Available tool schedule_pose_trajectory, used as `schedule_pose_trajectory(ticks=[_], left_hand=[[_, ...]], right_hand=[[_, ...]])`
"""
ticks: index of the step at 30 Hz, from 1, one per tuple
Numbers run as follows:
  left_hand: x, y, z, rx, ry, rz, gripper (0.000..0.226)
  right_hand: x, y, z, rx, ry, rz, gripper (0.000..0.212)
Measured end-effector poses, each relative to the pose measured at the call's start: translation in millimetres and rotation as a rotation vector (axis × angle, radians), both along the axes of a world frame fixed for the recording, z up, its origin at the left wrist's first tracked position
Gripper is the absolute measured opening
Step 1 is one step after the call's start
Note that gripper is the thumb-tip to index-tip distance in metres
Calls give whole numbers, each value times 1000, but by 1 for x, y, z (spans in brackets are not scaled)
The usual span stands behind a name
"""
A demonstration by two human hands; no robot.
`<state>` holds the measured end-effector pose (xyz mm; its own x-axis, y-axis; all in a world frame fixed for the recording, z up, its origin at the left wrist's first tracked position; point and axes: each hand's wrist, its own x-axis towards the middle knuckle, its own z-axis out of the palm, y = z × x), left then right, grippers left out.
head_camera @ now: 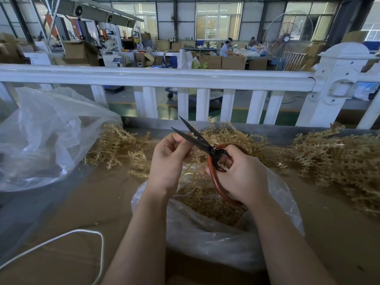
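My right hand [238, 173] grips the red-brown handles of black-bladed scissors [197, 138], whose blades stand apart and point up and to the left. My left hand [168, 159] pinches a thin tan plastic sprig [195, 161] right beside the blades. Both hands hover over a clear plastic bag [216, 239] on the brown table, which holds several small tan cut pieces.
Heaps of tan branched sprigs lie at the back middle [121, 147] and at the right [339, 161]. A large crumpled clear bag [45, 136] fills the left. A white cord [82, 233] loops at the front left. A white fence [185, 79] runs behind the table.
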<state>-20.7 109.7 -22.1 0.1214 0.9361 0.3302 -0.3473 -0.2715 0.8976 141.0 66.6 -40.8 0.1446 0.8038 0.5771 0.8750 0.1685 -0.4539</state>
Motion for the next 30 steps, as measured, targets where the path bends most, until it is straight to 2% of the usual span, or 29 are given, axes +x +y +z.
schedule_pose_trajectory(ticks=[3, 14, 21, 30], left_hand=[[-1, 0, -1, 7, -4, -11, 16], [-1, 2, -5, 10, -37, -11, 20], [-1, 1, -3, 23, -64, -47, 20], [0, 0, -2, 9, -107, -68, 19]], right_hand=[[0, 0, 0, -14, -16, -2, 55], [-1, 1, -1, 57, -52, -28, 49], [1, 3, -3, 94, -48, -27, 58], [-3, 0, -4, 147, 11, 37, 49]])
